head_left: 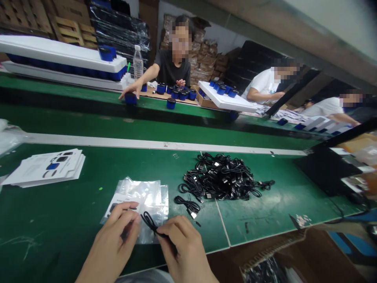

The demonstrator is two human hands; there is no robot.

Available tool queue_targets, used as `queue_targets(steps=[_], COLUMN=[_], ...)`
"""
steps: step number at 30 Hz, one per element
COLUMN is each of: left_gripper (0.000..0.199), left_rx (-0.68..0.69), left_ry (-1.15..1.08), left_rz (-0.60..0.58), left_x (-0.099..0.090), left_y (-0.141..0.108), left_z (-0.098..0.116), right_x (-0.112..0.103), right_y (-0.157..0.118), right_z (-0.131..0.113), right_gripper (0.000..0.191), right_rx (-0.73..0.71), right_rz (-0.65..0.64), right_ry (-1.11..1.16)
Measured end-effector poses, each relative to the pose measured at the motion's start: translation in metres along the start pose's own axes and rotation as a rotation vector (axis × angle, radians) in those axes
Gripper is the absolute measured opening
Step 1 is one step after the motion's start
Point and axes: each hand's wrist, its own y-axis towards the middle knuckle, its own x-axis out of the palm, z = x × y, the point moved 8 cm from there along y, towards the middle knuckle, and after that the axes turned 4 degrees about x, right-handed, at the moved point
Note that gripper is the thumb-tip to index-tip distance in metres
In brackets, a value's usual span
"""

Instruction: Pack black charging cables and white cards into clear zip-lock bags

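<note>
Pinching black cable (150,223) in right hand (184,245), left hand (116,232) over clear bag (150,198), grip unclear, card (120,202) print unreadable

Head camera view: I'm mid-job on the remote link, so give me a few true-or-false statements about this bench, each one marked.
1. The right hand pinches a black cable. True.
2. The left hand touches nothing. False: it is on a clear plastic bag.
3. A heap of black cables lies on the green workbench. True.
4. The clear plastic bag lies right of that heap. False: it lies left of it.
5. A stack of printed sheets lies at the bench's left. True.
</note>
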Motion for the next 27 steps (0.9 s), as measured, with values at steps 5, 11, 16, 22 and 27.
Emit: queue_targets(steps=[5,11,16,22,27], left_gripper=[0.027,0.02,0.019,0.018,0.016], left_rx=[0.07,0.255,0.214,0.227,0.266], left_ry=[0.063,0.219,0.198,0.168,0.212], left_rz=[0.043,0.105,0.078,0.127,0.159], left_x=[-0.001,-0.004,-0.004,-0.008,-0.014], left_y=[-0.002,-0.014,-0.018,-0.018,-0.02], left_z=[0.002,0.017,0.012,0.021,0.023], right_x=[0.015,0.012,0.021,0.022,0.028], right_y=[-0.001,0.011,0.013,0.011,0.011], right_z=[0.003,0.015,0.037,0.033,0.025], right_gripper=[0.023,0.02,0.017,0.014,0.01], right_rx=[0.006,0.139,0.422,0.434,0.417], right_rz=[-0.059,0.046,-0.039,0.09,0.074], right_ry=[-0.038,0.18,0.456,0.345,0.446])
